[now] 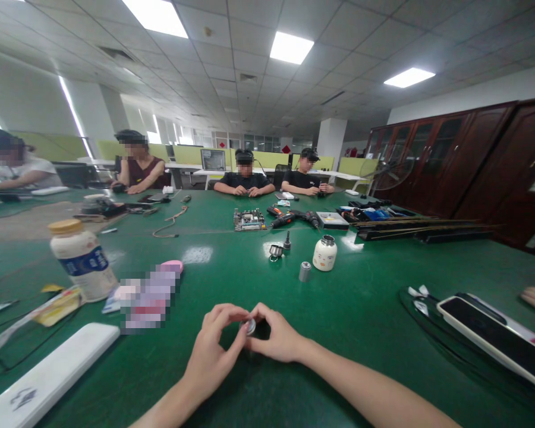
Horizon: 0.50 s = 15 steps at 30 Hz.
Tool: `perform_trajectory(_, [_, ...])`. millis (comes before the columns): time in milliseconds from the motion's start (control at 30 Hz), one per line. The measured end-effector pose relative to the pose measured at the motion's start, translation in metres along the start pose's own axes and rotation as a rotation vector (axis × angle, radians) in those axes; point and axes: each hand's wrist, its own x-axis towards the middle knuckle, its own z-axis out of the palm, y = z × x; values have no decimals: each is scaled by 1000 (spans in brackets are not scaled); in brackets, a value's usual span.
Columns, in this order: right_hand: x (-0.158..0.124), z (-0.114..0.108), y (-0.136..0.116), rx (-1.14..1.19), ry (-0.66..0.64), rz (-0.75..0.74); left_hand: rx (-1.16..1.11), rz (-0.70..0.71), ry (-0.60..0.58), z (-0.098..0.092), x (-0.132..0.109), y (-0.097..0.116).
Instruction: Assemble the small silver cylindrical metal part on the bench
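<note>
As the head view has it, left hand (214, 349) and right hand (282, 339) both pinch a small round silvery part (251, 326), fingertips closed to its width, over the green table (232, 279). Grey cylinder (305, 271) stands beyond, near the cream bottle (324, 255). I'd fixture with one hand, fine moves with the other, staying low.

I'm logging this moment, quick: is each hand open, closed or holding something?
Left hand: closed, holding a small round silvery piece.
Right hand: thumb and forefinger curled at the same piece; whether they grip it cannot be told.
</note>
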Motion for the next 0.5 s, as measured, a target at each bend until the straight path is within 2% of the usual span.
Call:
perform_trajectory(233, [0,0,1,-28,-10,8,83,-38,57,0,1,-1])
perform_trajectory(500, [-1,0,-4,-27,8,6,-93,-78,-25,3,2,-4])
